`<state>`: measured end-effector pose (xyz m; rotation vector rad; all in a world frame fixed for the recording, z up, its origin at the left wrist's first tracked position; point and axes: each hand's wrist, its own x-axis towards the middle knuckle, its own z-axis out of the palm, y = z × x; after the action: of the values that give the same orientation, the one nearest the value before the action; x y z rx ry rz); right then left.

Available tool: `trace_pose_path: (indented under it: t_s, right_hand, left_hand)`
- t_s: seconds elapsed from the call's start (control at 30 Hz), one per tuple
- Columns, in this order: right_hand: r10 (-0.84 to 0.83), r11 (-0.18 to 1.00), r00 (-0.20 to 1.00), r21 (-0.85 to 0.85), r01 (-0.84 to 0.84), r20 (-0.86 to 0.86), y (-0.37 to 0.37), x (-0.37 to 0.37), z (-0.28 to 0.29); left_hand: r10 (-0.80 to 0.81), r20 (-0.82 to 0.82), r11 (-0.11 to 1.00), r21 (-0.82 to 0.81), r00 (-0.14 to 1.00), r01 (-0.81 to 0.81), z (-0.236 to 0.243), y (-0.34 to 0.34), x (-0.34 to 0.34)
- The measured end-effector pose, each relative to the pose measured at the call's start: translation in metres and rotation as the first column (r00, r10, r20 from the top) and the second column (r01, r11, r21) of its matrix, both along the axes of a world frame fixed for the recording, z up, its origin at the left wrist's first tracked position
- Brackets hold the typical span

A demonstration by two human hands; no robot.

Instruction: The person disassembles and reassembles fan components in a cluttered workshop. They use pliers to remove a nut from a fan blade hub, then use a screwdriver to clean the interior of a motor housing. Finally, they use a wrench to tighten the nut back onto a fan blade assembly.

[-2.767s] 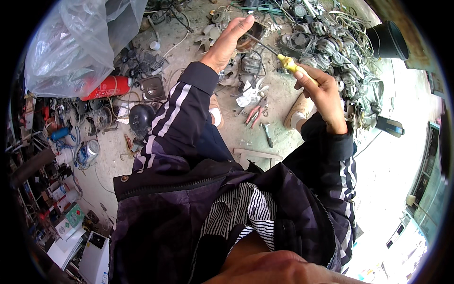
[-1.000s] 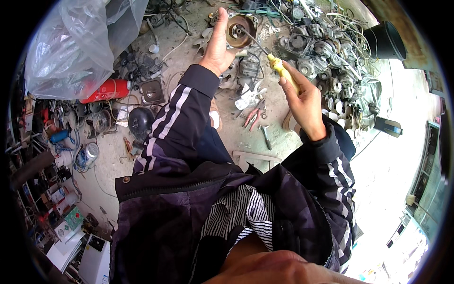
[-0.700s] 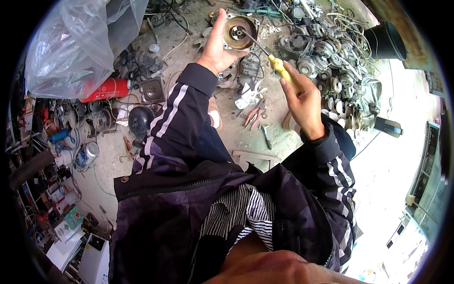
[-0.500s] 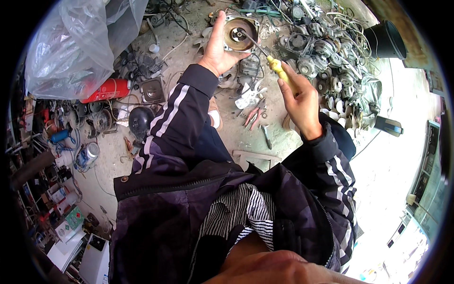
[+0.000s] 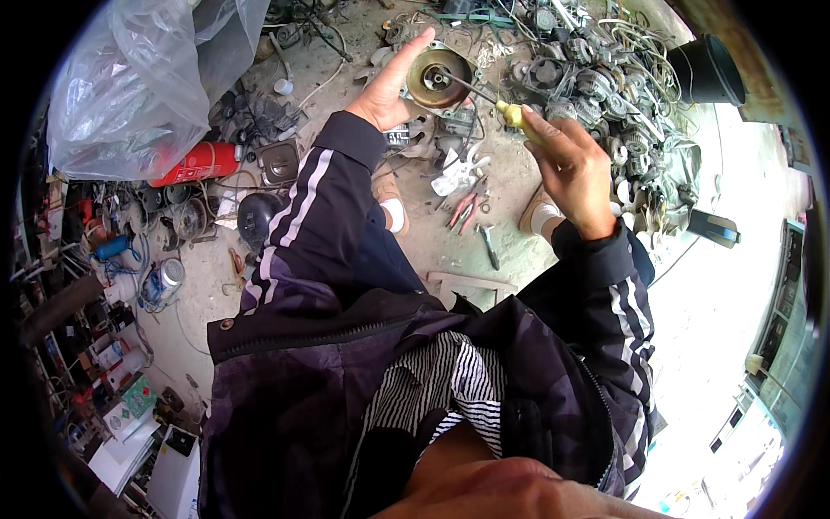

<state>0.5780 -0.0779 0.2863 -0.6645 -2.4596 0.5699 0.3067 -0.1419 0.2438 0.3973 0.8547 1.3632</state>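
My left hand [image 5: 393, 91] grips a round metal motor housing [image 5: 451, 93] from its left side, thumb along the rim. The housing's bowl-shaped inside faces up, with a small hub in the middle. In my right hand [image 5: 577, 169] is a screwdriver [image 5: 512, 113] with a yellow handle. Its shaft slants down-left into the housing, and the tip is at or near the hub; whether it touches I cannot tell. On the floor below lie red-handled pliers [image 5: 467, 210], a small dark-handled tool [image 5: 491, 247] and a whitish bladed piece [image 5: 458, 173].
Many motor parts are heaped [image 5: 596, 95] at the upper right, beside a black bucket [image 5: 705, 69]. At the left are a clear plastic bag [image 5: 143, 95], a red cylinder [image 5: 199, 164] and a dark round pot [image 5: 258, 218]. A flat frame [image 5: 471, 284] lies near my feet.
My right hand has shifted right and turned, its fingers changing position on the screwdriver handle. The housing has rotated and moved slightly down in my left hand.
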Motion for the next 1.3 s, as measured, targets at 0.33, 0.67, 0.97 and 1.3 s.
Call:
trace_pose_path:
  t_s: [0.33,0.67,0.97,1.3]
  right_hand:
    - [-0.047,0.968,0.999,0.246,0.043,0.011,0.010,-0.003,0.003]
    - [0.009,0.986,0.992,0.161,-0.029,0.126,0.000,-0.005,0.007]
    - [0.117,0.970,0.988,-0.225,-0.093,0.096,0.005,0.009,0.018]
    - [0.049,0.901,0.999,-0.431,-0.045,-0.001,-0.004,0.003,0.001]
  left_hand:
    - [0.142,-0.220,0.988,-0.029,0.965,-0.152,-0.001,0.011,0.005]
    - [0.131,-0.501,0.983,-0.048,0.856,-0.179,0.001,0.008,0.013]
    - [-0.063,-0.205,0.997,-0.057,0.977,0.052,0.002,-0.001,0.004]
    - [0.070,0.219,0.994,0.069,0.973,-0.087,-0.007,0.011,0.011]
